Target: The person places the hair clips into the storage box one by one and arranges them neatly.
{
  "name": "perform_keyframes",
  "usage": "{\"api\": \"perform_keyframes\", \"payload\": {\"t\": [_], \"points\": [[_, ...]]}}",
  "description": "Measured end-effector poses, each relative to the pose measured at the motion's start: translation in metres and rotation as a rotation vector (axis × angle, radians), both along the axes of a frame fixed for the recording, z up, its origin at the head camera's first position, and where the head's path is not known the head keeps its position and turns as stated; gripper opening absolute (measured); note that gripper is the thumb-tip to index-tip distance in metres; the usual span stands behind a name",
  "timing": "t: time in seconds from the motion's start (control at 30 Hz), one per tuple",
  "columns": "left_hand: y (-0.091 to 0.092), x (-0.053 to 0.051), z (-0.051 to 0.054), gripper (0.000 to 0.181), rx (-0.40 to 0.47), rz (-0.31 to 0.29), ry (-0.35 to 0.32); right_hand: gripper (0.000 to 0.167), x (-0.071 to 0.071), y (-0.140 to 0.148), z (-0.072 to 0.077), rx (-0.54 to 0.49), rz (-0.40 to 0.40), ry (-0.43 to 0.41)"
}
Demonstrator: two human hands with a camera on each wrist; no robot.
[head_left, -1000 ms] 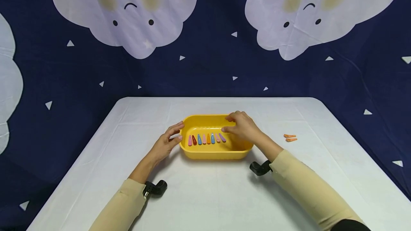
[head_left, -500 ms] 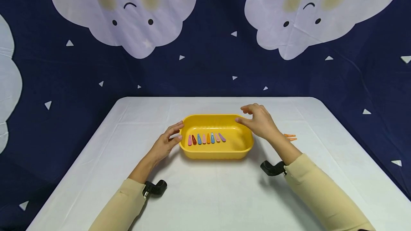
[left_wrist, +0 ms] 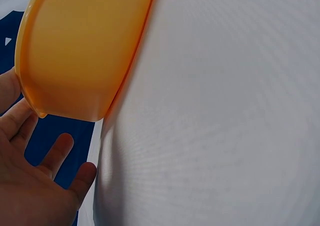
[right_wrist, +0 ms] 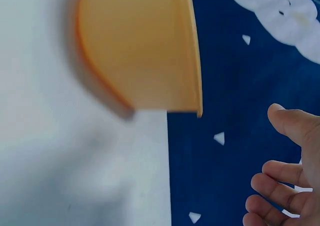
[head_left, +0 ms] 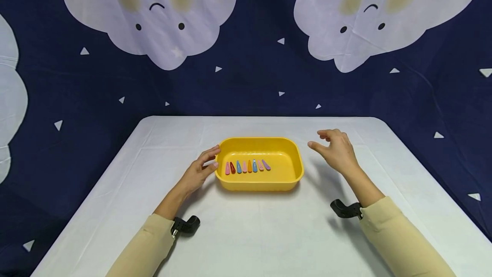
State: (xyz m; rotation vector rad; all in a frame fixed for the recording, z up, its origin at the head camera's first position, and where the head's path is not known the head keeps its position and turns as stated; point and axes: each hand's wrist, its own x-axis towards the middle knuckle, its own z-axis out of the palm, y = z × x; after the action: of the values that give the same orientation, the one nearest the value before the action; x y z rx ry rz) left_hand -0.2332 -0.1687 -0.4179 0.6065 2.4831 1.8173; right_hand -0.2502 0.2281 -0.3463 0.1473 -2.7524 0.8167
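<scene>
A yellow plastic basin (head_left: 261, 185) stands on the white-covered table. Inside it, several small snap hair clips (head_left: 249, 166) in pink, red, blue, orange and purple lie in a row on the floor's left and middle. My left hand (head_left: 197, 174) touches the basin's left end with its thumb and fingertips, fingers fairly straight; the left wrist view has them against the basin's rim (left_wrist: 24, 41). My right hand (head_left: 335, 151) hovers to the right of the basin, apart from it. Its thumb and fingers are spread, with nothing between them in the right wrist view.
The white cloth (head_left: 261, 234) covers the whole table. A dark blue backdrop (head_left: 253, 84) with clouds and small triangles hangs behind it. Each wrist carries a black camera mount, such as the right one (head_left: 346, 209).
My right hand has moved from inside the basin out to the right, over the table. It now hides the two orange clips seen there before. The left hand and basin have stayed put.
</scene>
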Motion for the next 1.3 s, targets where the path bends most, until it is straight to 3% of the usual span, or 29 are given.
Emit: {"api": "perform_keyframes", "payload": {"t": [0.2,0.83,1.3], "points": [[0.000,0.000,-0.001,0.046,0.007,-0.007,-0.001,0.059,0.004,0.021,-0.011,0.015,-0.049,0.038],[0.000,-0.001,-0.001,0.046,-0.001,-0.011,0.012,0.067,0.013,0.070,-0.046,0.027,-0.172,-0.017],[0.000,0.000,0.001,0.047,-0.003,-0.007,-0.003,0.065,0.016,0.087,-0.064,0.083,-0.209,-0.034]]}}
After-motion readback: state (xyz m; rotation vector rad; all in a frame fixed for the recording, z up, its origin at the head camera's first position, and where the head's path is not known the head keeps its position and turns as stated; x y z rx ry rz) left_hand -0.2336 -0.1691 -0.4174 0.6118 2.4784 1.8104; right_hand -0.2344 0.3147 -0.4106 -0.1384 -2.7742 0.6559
